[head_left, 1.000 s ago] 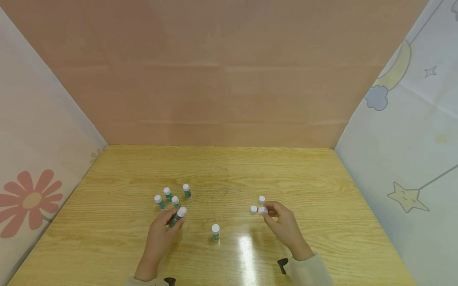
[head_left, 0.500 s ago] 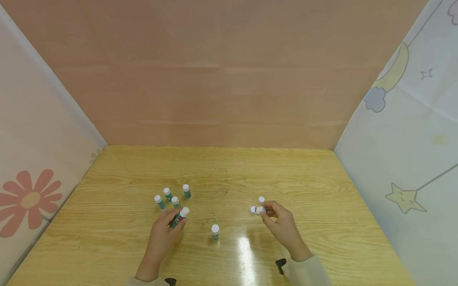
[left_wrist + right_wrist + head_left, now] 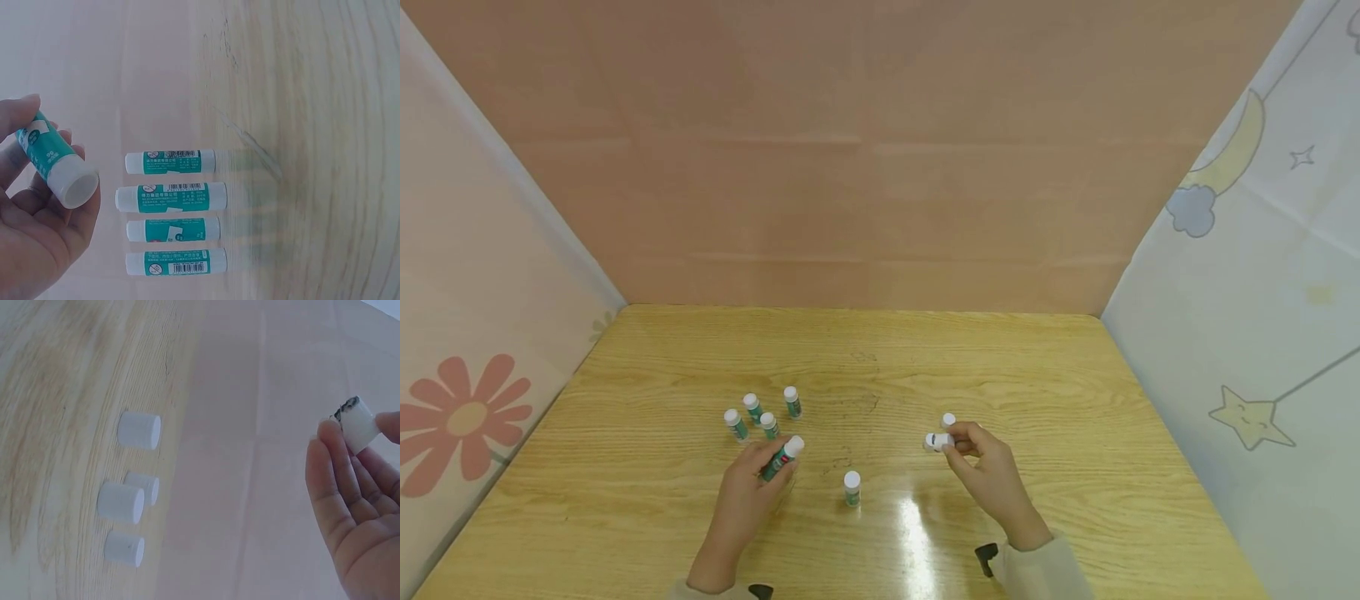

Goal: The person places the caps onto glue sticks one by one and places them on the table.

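Observation:
My left hand (image 3: 747,487) grips a green glue stick (image 3: 50,153) with white ends, tilted above the table. One white end (image 3: 795,447) points up and right in the head view. Between thumb and fingertips, my right hand (image 3: 996,475) pinches a small white cap (image 3: 359,427) with dark marks along its rim. Several more white caps (image 3: 139,430) stand on the table near the right hand, partly hidden by it in the head view. Close beyond the left hand, several upright glue sticks (image 3: 172,197) stand grouped.
A lone glue stick (image 3: 852,489) stands upright between the two hands on the wooden table (image 3: 880,350). Behind rises a plain brown backdrop (image 3: 865,167). Patterned panels line the left side (image 3: 467,250) and right side (image 3: 1262,292).
My left hand has shifted slightly right, and its glue stick leans further to the right. The cap in my right hand has moved a little left and turned, showing its dark-marked rim.

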Available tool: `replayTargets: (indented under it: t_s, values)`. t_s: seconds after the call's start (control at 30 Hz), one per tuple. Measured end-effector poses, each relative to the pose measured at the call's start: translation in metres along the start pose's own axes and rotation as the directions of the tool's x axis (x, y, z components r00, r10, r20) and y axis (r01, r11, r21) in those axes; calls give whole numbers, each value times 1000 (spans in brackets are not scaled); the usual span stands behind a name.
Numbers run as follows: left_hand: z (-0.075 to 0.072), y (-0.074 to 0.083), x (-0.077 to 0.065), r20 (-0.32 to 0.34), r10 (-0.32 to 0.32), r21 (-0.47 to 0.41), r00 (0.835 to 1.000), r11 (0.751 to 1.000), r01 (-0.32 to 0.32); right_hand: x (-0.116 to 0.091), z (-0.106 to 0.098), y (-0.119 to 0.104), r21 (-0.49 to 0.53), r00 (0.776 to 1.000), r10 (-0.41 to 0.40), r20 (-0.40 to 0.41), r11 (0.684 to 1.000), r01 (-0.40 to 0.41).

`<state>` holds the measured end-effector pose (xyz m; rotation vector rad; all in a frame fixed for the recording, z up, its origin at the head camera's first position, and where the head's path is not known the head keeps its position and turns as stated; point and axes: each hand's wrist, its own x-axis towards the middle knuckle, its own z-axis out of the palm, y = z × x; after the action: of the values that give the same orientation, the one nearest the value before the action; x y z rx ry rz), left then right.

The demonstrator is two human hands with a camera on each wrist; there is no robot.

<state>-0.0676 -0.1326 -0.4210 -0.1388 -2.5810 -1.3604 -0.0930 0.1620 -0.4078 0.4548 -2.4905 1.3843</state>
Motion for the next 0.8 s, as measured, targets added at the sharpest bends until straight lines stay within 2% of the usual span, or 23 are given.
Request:
replayTargets:
  t_s: [0.17, 0.4, 0.6, 0.8]
  values:
    - [1, 2, -1, 15, 8, -7, 1000, 1000, -8, 0, 0, -1, 2, 1000, -24, 0, 1000, 24]
    - [3, 3, -2, 25, 59, -7, 998, 998, -59, 0, 1, -4, 6, 1000, -24, 5, 1000, 24]
    - [5, 5, -3, 11, 59, 27, 998, 998, -59, 0, 1, -3, 12, 997, -78, -3, 997, 78]
    - [7, 5, -3, 16, 44, -1, 999, 999, -44, 0, 3, -5, 21, 998, -66, -4, 998, 67]
